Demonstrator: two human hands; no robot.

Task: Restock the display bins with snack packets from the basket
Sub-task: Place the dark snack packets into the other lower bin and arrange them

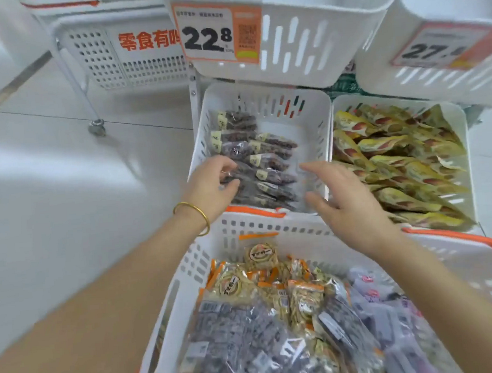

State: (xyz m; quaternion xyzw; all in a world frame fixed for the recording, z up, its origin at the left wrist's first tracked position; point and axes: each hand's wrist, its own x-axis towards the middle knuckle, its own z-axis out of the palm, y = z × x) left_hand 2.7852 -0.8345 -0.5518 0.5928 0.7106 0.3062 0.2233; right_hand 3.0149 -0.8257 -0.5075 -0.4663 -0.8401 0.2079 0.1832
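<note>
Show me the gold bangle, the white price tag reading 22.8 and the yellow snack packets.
gold bangle [196, 208], head view, band's middle
white price tag [201, 41], head view, black digits
yellow snack packets [388, 142], head view, middle packet

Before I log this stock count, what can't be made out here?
Head view.
Hidden by their own walls: contents of the upper bins.
Blurred: last digit on the right price tag.
Too small: labels on the dark packets; the left hand covers some.
Cut off by the bottom edge: near end of the basket.
</note>
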